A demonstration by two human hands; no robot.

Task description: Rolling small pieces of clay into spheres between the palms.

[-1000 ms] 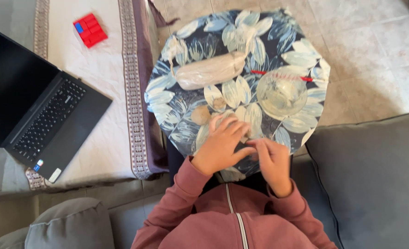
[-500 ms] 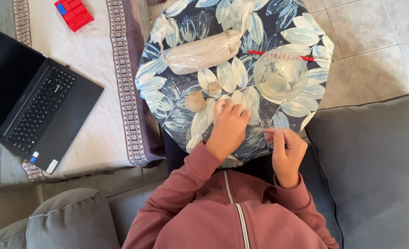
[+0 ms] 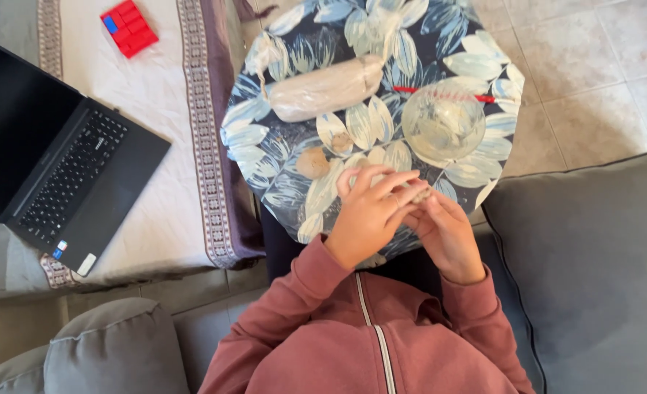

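My left hand (image 3: 371,211) and right hand (image 3: 446,232) meet at near edge of the leaf-print tray (image 3: 279,193), both pinching a small dough bit (image 3: 420,195) btwn fingertips. Dough ball (image 3: 312,162) sits on tray just left of my hands; glass bowl (image 3: 443,122) beyond them, wrapped dough log (image 3: 327,89) at tray's far side.

Both arms in dusty-pink sleeves reach forward, forearms angled inward. The left hand (image 3: 367,211) lies palm down, fingers spread and curled over the right hand (image 3: 447,233), the fingertips of both touching at the centre.
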